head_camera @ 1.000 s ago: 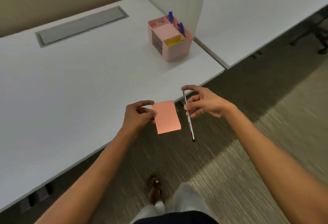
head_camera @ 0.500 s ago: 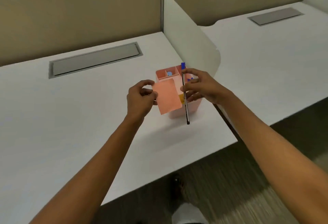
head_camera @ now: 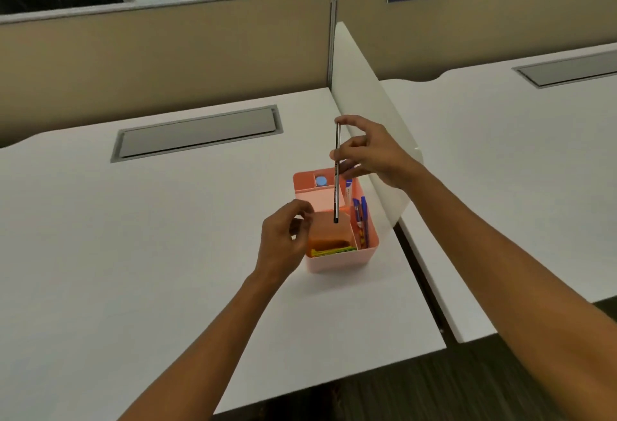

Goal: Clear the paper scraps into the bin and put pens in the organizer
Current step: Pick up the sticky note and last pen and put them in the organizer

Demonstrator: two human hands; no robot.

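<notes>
A pink desk organizer stands on the white desk, close to its right edge. My right hand pinches a thin black pen that hangs upright, its tip just over the organizer's middle. My left hand is at the organizer's left side, fingers on the left edge of an orange note pad that tilts down into the front compartment. Blue pens lie in the right slot. Yellow notes show under the pad.
A white divider panel rises just right of the organizer, behind my right hand. A grey cable hatch is set into the desk at the back. Tan partition walls close off the far side. A second desk lies to the right.
I have moved up to the desk. The orange pad went from in front of the organizer down into its front compartment. The pen rose and now hangs over the organizer.
</notes>
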